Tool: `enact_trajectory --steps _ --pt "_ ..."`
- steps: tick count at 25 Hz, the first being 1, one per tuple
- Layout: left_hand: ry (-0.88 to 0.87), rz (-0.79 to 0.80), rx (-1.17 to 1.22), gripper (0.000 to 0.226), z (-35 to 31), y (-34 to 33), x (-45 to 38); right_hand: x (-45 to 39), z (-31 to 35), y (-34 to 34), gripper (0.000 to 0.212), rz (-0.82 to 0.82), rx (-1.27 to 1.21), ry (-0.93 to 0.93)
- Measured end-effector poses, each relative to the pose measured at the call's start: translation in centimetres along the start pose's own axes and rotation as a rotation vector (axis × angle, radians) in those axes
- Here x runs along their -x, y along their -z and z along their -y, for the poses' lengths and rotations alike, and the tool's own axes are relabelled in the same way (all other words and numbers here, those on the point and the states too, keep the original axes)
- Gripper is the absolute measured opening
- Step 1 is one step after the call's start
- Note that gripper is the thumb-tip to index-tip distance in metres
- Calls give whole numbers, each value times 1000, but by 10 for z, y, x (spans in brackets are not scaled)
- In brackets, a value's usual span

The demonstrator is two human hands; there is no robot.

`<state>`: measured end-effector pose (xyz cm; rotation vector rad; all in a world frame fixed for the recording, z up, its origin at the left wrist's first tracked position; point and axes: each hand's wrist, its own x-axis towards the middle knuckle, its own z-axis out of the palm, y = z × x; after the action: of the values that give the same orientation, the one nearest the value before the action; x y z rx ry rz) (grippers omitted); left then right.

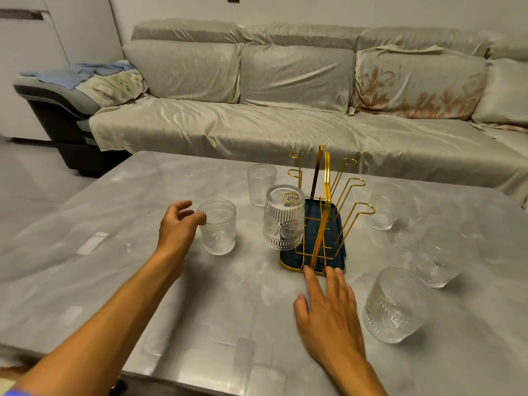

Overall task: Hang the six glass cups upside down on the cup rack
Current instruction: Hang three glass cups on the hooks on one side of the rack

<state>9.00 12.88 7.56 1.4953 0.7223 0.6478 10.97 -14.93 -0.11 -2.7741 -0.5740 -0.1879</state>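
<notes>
While one glass cup (283, 217) is hanging upside down on a near-left prong of the gold cup rack (320, 212), five others are sitting upright on the grey table (114, 252): two left of the rack (217, 226) (261, 184), three to its right (385, 206) (441, 257) (395, 304). Left hand (177, 227) is curling half-open, fingertips touching the nearest left cup, not gripping it. Right hand (328, 307) is lying flat and open, holding nothing, fingertips (310, 274) touching the rack's dark tray edge. Covered sofa (285, 90) is sitting behind.

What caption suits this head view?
One glass cup hangs inverted on the rack; left hand reaches another, right hand steadies the base.
</notes>
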Motion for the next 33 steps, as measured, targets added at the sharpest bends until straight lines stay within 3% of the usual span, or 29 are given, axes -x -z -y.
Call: enact_trajectory --steps 3,6,8,12,16,20,24,29,33 --pt "5 300 92 81 24 -3 -7 1 1 1 60 5 2 -5" --pt "-74 402 41 92 47 -2 -13 0 1 0 60 21 -3 -12" --pt "-73 346 -117 90 58 -4 -10 -1 -1 -1 59 39 0 -20" --pt "-123 204 -204 70 57 -8 -5 -3 -1 -4 60 83 20 -44" --pt "-219 99 -216 83 -5 3 -11 -8 -2 -4 62 100 41 -55" --pt "-423 160 -259 87 -114 1 -17 -9 -3 -5 63 114 27 -58" --pt "-506 326 -329 76 -182 -43 -27 -13 -1 -2 65 146 38 -60" --pt "-528 555 -609 61 -192 -101 -30 -12 -2 -1 66 121 41 -44" --pt "-522 595 -685 59 -170 -125 -33 -13 -2 -1 68 72 -2 -32"
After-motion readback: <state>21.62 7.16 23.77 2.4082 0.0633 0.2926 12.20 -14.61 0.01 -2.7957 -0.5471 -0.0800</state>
